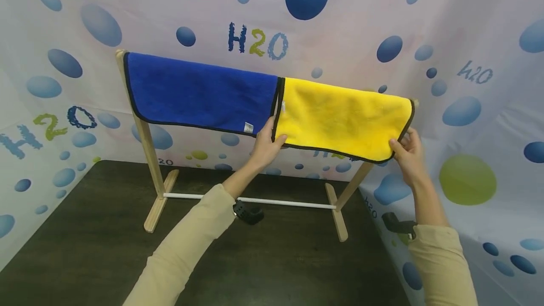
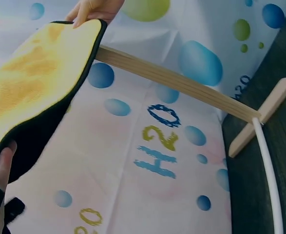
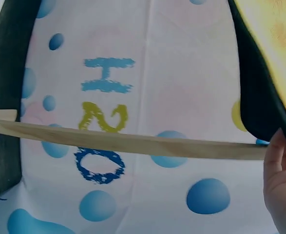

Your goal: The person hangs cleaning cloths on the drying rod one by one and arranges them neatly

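The yellow towel [image 1: 344, 119], soft, light and limp, hangs over the wooden rack [image 1: 146, 140] beside a blue towel [image 1: 199, 93], its lower corners pinched between the left hand [image 1: 265, 145] and right hand [image 1: 408, 152], the best places to grip it

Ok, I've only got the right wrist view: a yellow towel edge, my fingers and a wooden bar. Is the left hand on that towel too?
Observer: Yes, the left hand pinches the yellow towel at its lower left corner.
Operator: Anything else hanging there?
Observer: A blue towel hangs over the same rack, to the yellow one's left.
Operator: What's the rack on?
Observer: It stands on a dark table.
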{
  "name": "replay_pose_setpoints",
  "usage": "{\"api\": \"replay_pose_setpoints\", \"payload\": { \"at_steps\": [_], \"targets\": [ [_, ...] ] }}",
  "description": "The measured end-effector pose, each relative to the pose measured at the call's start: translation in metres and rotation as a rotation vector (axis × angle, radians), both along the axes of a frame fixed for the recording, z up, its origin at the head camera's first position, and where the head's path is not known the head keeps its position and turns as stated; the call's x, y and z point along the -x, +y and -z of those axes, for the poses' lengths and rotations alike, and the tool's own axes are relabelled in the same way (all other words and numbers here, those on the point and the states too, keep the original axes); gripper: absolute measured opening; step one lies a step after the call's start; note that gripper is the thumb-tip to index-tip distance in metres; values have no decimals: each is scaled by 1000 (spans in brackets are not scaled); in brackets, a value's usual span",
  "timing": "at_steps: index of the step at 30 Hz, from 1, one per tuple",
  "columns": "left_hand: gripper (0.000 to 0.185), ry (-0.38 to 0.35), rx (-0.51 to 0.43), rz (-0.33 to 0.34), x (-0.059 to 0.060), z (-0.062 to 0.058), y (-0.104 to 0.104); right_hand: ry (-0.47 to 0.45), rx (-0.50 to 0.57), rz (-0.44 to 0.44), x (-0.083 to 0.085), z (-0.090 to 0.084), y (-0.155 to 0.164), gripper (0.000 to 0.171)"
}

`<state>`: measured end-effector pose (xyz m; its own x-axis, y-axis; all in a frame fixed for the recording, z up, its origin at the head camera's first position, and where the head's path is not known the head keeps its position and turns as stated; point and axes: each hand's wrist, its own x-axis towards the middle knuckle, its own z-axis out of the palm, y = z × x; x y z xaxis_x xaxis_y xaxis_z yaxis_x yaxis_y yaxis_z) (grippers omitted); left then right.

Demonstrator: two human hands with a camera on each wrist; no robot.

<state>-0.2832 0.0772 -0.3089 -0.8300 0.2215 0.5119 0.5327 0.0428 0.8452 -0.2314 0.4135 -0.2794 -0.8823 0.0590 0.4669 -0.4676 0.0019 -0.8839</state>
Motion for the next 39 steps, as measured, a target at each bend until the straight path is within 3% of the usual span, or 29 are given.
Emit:
{"api": "replay_pose_setpoints", "payload": {
  "at_steps": [4, 8, 15, 20, 24, 32, 39],
  "targets": [
    [46, -49, -18, 43, 3, -10, 3, 44, 144, 25, -1, -11, 2, 33],
    [46, -87, -24, 38, 3, -10, 4, 14, 183, 46, 0, -13, 3, 30],
    [47, -187, -130, 73, -4, 12, 4, -69, 75, 16, -3, 5, 5, 26],
    [37, -150, -198, 95, -8, 18, 3, -76, 10, -46, -4, 6, 3, 24],
    [29, -99, -227, 96, -7, 11, 3, -41, 122, -94, -1, -9, -1, 22],
    [40, -102, -231, 113, -3, -11, 6, 17, 389, -122, 4, -40, -6, 21],
    [37, -104, -239, 97, -4, -12, 9, 3, 380, -92, 2, -42, -5, 27]
  ]
}}
